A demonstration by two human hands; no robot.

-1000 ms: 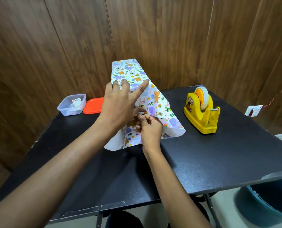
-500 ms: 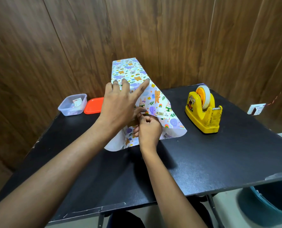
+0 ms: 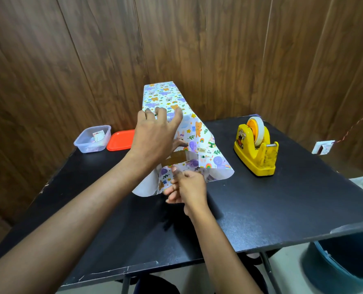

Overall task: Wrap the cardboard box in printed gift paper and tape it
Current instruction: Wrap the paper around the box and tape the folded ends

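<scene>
The printed gift paper (image 3: 199, 132), white with small animals, is folded over the cardboard box, which stays hidden beneath it. Loose paper ends curl onto the black table (image 3: 261, 204) near me and stick up at the far end. A strip of brown tape (image 3: 175, 158) lies across the paper seam. My left hand (image 3: 155, 139) presses flat on top of the wrapped box, fingers spread, holding the paper down. My right hand (image 3: 187, 185) hovers just in front of the tape strip, fingers loosely apart and holding nothing.
A yellow tape dispenser (image 3: 256, 151) stands to the right of the box. At the back left are a clear plastic container (image 3: 92, 139) and an orange lid (image 3: 121, 140). Wood panelling rises behind the table. A blue bin (image 3: 346, 268) sits on the floor at the lower right.
My right hand has lifted off the seam and drawn back towards me, uncovering the brown tape strip. My left hand remains on top of the box.
</scene>
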